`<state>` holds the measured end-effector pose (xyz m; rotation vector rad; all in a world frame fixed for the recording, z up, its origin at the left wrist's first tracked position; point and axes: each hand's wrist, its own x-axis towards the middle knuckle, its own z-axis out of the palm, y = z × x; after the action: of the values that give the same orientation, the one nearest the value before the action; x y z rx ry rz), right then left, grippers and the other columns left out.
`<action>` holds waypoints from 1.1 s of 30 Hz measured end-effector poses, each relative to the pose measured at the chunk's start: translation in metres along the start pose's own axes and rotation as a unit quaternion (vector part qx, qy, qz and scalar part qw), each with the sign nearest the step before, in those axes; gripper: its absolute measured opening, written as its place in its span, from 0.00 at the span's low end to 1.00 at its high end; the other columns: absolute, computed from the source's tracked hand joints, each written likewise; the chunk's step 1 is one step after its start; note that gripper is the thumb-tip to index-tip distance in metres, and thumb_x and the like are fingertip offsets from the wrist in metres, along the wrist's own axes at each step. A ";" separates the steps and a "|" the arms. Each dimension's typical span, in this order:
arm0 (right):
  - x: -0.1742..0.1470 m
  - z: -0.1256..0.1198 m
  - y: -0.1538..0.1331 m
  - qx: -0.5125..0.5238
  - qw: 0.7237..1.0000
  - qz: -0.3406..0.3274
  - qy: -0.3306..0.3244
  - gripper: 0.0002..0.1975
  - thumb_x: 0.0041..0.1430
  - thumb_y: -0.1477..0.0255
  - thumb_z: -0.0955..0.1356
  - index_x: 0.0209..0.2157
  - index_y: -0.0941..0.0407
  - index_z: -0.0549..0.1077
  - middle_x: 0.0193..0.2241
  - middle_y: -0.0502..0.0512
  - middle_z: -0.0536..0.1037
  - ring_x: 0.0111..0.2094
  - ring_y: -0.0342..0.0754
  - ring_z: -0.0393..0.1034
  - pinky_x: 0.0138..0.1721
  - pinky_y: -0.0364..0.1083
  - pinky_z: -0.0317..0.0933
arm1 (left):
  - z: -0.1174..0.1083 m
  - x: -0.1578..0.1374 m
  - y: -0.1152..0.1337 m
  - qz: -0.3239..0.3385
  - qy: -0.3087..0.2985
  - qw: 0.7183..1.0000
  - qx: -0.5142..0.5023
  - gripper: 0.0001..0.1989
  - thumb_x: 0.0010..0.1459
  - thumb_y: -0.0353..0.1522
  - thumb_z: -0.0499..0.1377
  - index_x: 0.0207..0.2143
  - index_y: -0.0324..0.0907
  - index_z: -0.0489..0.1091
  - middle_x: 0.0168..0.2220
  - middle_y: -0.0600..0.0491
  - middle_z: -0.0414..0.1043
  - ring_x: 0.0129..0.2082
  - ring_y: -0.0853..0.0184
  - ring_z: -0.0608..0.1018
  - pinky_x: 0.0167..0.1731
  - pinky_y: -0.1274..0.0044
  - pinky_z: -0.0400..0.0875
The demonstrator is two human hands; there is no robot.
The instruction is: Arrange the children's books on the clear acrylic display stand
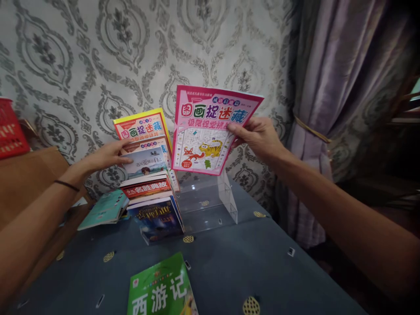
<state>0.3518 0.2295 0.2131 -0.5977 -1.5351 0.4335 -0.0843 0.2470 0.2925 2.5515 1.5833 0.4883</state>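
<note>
My right hand (257,138) pinches a pink picture-puzzle book (203,127) by its right edge. The book is held up in the air, its cover with a tiger and a fox facing me. My left hand (111,155) grips the left edges of a grey-blue book (149,164) and a brown-topped book behind it. These stand in a clear acrylic tiered rack (205,214). Behind them is a yellow-edged book (139,120); in front are a red-banded book (147,190) and a dark blue book (160,218). The pink book is above the rack's right part.
A green book (162,288) lies at the near edge of the dark patterned tablecloth (236,267). A teal booklet (105,210) lies left of the rack. At the far left, a red basket (12,131) sits on a brown surface. Patterned wallpaper and a tied curtain (315,131) border the table.
</note>
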 end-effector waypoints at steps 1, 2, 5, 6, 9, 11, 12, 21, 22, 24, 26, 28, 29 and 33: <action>0.001 0.003 -0.001 0.000 1.000 -0.003 0.003 0.18 0.54 0.53 0.76 0.36 0.53 0.82 0.32 0.53 0.83 0.29 0.47 0.77 0.24 0.45 0.74 | 0.000 -0.001 -0.001 0.006 0.009 1.000 0.016 0.43 0.49 0.46 0.65 0.66 0.44 0.59 0.33 0.54 0.77 0.34 0.57 0.79 0.36 0.69 0.75; 0.003 0.007 -0.002 -0.001 1.000 -0.008 0.005 0.18 0.54 0.53 0.75 0.36 0.53 0.81 0.32 0.53 0.83 0.28 0.47 0.76 0.24 0.45 0.74 | 0.001 -0.001 -0.002 0.015 0.019 0.999 0.033 0.43 0.49 0.46 0.64 0.66 0.44 0.57 0.36 0.53 0.77 0.36 0.57 0.79 0.39 0.68 0.75; 0.007 0.018 -0.008 -0.013 0.999 -0.026 0.014 0.19 0.56 0.52 0.74 0.35 0.53 0.81 0.30 0.53 0.82 0.27 0.46 0.75 0.23 0.44 0.73 | 0.004 -0.003 -0.005 0.054 0.051 0.994 0.081 0.43 0.52 0.44 0.63 0.67 0.43 0.54 0.50 0.49 0.75 0.48 0.54 0.77 0.50 0.66 0.72; 0.009 0.021 -0.010 -0.019 0.999 -0.035 0.019 0.19 0.55 0.51 0.74 0.35 0.53 0.81 0.30 0.52 0.82 0.27 0.46 0.75 0.23 0.44 0.73 | 0.005 -0.003 -0.007 0.070 0.061 0.991 0.094 0.43 0.52 0.44 0.62 0.67 0.43 0.53 0.55 0.47 0.72 0.53 0.54 0.75 0.54 0.65 0.70; 0.013 0.025 -0.015 -0.038 0.997 -0.055 0.036 0.20 0.54 0.49 0.74 0.34 0.53 0.80 0.29 0.51 0.81 0.26 0.45 0.74 0.23 0.44 0.72 | 0.011 -0.006 -0.010 0.123 0.088 0.981 0.125 0.39 0.55 0.42 0.60 0.66 0.43 0.52 0.65 0.45 0.61 0.63 0.52 0.67 0.63 0.63 0.62; 0.013 0.025 -0.016 -0.050 0.996 -0.059 0.048 0.21 0.54 0.48 0.73 0.33 0.53 0.80 0.28 0.51 0.81 0.25 0.46 0.73 0.23 0.44 0.71 | 0.016 -0.008 -0.011 0.148 0.104 0.974 0.134 0.36 0.56 0.41 0.59 0.65 0.42 0.53 0.65 0.44 0.59 0.64 0.52 0.65 0.65 0.62 0.59; 0.013 0.024 -0.015 -0.055 0.995 -0.059 0.053 0.21 0.55 0.48 0.73 0.33 0.53 0.80 0.28 0.52 0.81 0.25 0.46 0.73 0.23 0.45 0.71 | 0.018 -0.010 -0.011 0.152 0.113 0.972 0.136 0.35 0.56 0.40 0.59 0.64 0.43 0.53 0.64 0.44 0.60 0.64 0.52 0.65 0.65 0.61 0.58; 0.008 0.026 -0.019 -0.084 0.991 -0.067 0.075 0.20 0.58 0.48 0.71 0.36 0.50 0.81 0.27 0.53 0.80 0.25 0.49 0.73 0.23 0.48 0.71 | 0.027 -0.022 -0.002 0.116 0.118 0.976 0.142 0.23 0.57 0.37 0.58 0.55 0.46 0.63 0.54 0.48 0.63 0.55 0.55 0.70 0.56 0.63 0.68; 0.008 0.028 -0.018 -0.084 0.991 -0.067 0.074 0.20 0.58 0.49 0.71 0.36 0.51 0.81 0.28 0.53 0.80 0.25 0.49 0.74 0.23 0.48 0.72 | 0.027 -0.021 -0.002 0.118 0.117 0.977 0.133 0.22 0.56 0.38 0.58 0.54 0.46 0.64 0.54 0.48 0.62 0.55 0.55 0.70 0.56 0.64 0.68; 0.008 0.032 -0.015 -0.079 0.992 -0.065 0.074 0.19 0.58 0.49 0.71 0.35 0.51 0.81 0.28 0.54 0.81 0.26 0.50 0.74 0.24 0.48 0.72 | 0.026 -0.019 -0.005 0.115 0.112 0.980 0.117 0.21 0.56 0.38 0.59 0.51 0.44 0.65 0.52 0.48 0.63 0.54 0.56 0.69 0.55 0.64 0.68; 0.008 0.037 -0.010 -0.069 0.993 -0.057 0.076 0.20 0.57 0.49 0.72 0.34 0.51 0.81 0.29 0.54 0.81 0.26 0.50 0.74 0.23 0.48 0.72 | 0.025 -0.016 -0.008 0.110 0.103 0.982 0.110 0.17 0.55 0.40 0.60 0.46 0.43 0.67 0.51 0.47 0.63 0.55 0.55 0.68 0.57 0.63 0.67; 0.008 0.042 -0.006 -0.060 0.994 -0.048 0.075 0.20 0.56 0.48 0.73 0.34 0.51 0.81 0.29 0.54 0.81 0.26 0.51 0.74 0.23 0.49 0.72 | 0.023 -0.014 -0.012 0.112 0.097 0.983 0.106 0.16 0.55 0.42 0.60 0.43 0.43 0.69 0.53 0.47 0.62 0.57 0.54 0.66 0.60 0.62 0.64; 0.009 0.044 -0.004 -0.057 0.995 -0.045 0.071 0.20 0.56 0.48 0.73 0.34 0.52 0.81 0.29 0.54 0.81 0.26 0.51 0.74 0.23 0.49 0.72 | 0.022 -0.013 -0.014 0.115 0.095 0.983 0.103 0.16 0.55 0.43 0.60 0.42 0.43 0.70 0.54 0.47 0.62 0.58 0.54 0.65 0.61 0.61 0.63; 0.009 0.056 0.000 -0.049 0.997 -0.038 0.050 0.22 0.56 0.48 0.72 0.34 0.53 0.80 0.27 0.54 0.80 0.26 0.50 0.73 0.23 0.48 0.71 | 0.019 -0.013 -0.019 0.115 0.090 0.984 0.098 0.19 0.56 0.46 0.60 0.44 0.44 0.72 0.56 0.48 0.62 0.60 0.53 0.64 0.63 0.60 0.60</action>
<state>0.2960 0.2401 0.2168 -0.6259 -1.4837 0.2677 -0.0994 0.2459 0.2671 2.9359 1.4601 0.6323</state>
